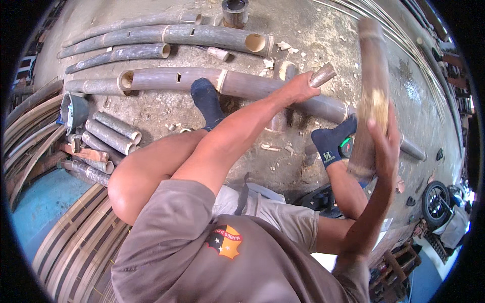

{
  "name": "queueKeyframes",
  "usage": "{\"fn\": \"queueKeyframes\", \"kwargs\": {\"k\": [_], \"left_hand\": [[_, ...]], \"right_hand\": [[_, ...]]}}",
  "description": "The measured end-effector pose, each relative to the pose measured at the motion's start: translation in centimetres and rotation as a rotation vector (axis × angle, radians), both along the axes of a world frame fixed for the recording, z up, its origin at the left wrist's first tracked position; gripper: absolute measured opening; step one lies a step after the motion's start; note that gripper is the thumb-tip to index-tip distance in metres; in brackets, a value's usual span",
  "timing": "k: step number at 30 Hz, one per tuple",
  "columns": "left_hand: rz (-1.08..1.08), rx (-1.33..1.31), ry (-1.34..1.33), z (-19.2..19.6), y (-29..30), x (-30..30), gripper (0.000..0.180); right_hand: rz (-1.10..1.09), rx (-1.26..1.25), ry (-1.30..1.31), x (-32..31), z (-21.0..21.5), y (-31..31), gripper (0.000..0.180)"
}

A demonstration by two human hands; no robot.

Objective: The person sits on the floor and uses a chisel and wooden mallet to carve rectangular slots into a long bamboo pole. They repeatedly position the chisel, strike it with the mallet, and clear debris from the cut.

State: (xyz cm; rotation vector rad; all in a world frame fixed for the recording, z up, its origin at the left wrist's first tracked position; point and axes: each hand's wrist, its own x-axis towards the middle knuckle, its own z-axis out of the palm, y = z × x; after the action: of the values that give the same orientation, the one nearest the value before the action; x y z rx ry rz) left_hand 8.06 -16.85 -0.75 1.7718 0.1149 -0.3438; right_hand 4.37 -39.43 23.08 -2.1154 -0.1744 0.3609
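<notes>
A long brown bamboo pole [247,85] lies across the floor in front of me, with a small rectangular slot cut near its left end. My left hand [301,88] is closed around a short wooden handle [323,74] just over this pole; its lower end is hidden. To the right, my right hand [384,144] grips a thick piece of bamboo [371,65], raised upright and slightly blurred, with a worn pale patch midway. My feet in dark socks, left [206,98] and right [331,136], rest against or beside the pole.
Several other bamboo poles [202,38] lie beyond. Short bamboo tubes [103,136] and a grey bucket [76,112] are at left. Wood chips [288,48] litter the floor. Slatted bamboo [76,247] lies lower left; a small wheel [435,203] is at right.
</notes>
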Motion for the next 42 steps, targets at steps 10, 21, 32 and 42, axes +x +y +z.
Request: {"fn": "queueKeyframes", "kwargs": {"k": [10,21,32,42], "left_hand": [[0.906,0.152,-0.442,7.9,4.6,-1.5,0.059],[0.304,-0.031,-0.599,10.9,-3.2,-7.0,0.05],[-0.276,0.545,-0.92,5.7,3.9,-7.6,0.089],[-0.499,1.075,-0.196,-0.7,12.8,-6.5,0.098]], "right_hand": [[0.316,-0.573,0.402,-17.9,-4.3,-3.4,0.1],[0.091,0.101,0.534,-15.4,-16.9,2.3,0.09],[-0.57,1.098,0.435,-5.5,-14.2,5.4,0.036],[-0.36,0.307,0.549,-10.7,-20.1,13.1,0.029]]}}
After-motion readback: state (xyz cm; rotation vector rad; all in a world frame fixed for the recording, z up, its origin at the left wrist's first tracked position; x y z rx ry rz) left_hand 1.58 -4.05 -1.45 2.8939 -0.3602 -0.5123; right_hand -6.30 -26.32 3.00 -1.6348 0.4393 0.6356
